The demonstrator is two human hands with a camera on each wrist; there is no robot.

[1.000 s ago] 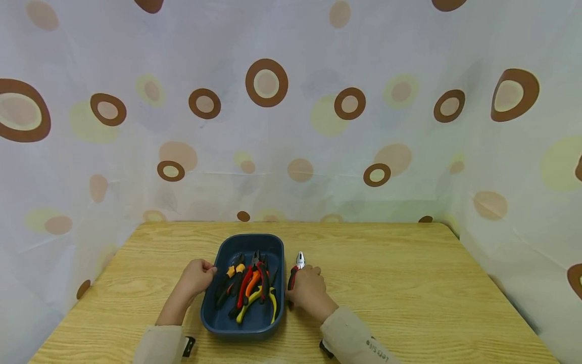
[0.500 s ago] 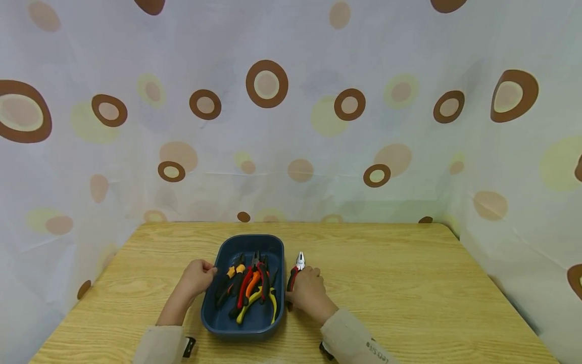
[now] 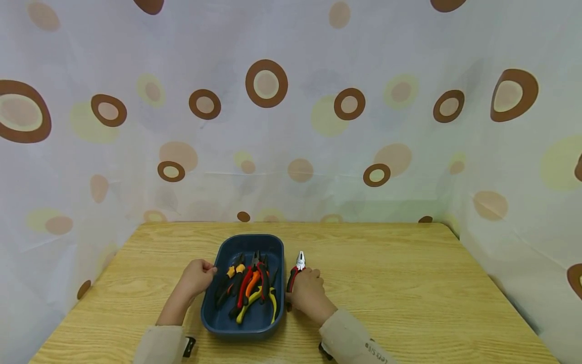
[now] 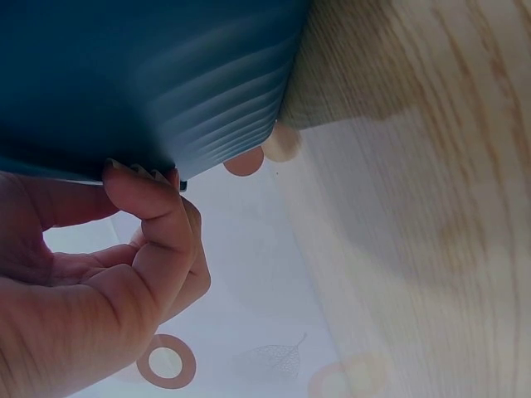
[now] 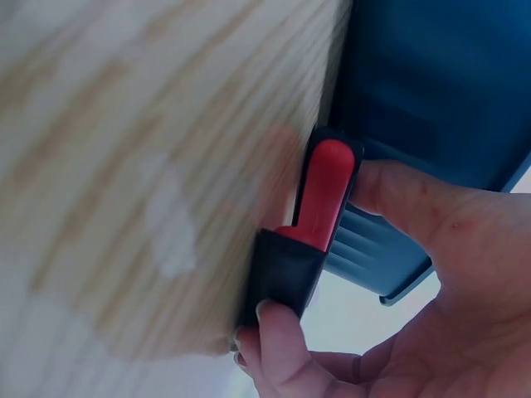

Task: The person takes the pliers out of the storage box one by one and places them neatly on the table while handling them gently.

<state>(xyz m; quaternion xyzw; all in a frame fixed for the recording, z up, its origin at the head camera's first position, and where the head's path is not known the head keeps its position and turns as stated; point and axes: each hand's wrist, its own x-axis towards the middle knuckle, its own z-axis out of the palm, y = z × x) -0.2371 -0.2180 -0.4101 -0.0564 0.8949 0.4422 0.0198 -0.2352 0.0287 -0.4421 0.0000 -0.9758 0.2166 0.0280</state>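
Left hand (image 3: 197,278), fingers curled, pinched blue bin (image 3: 247,332) by its rim; right hand (image 3: 310,292) gripped pliers (image 3: 300,263) just beside it, fingertips (image 5: 280,330) visible only from right wrist. Tabletop (image 3: 409,288) ran wide to its right edge.

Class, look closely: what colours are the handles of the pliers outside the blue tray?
Red and black; the handles show best in the right wrist view.

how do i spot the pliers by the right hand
On the wooden table stands a dark blue bin. Just right of it, the right hand grips red-and-black pliers. They alone are outside the bin, with a bright silver head.
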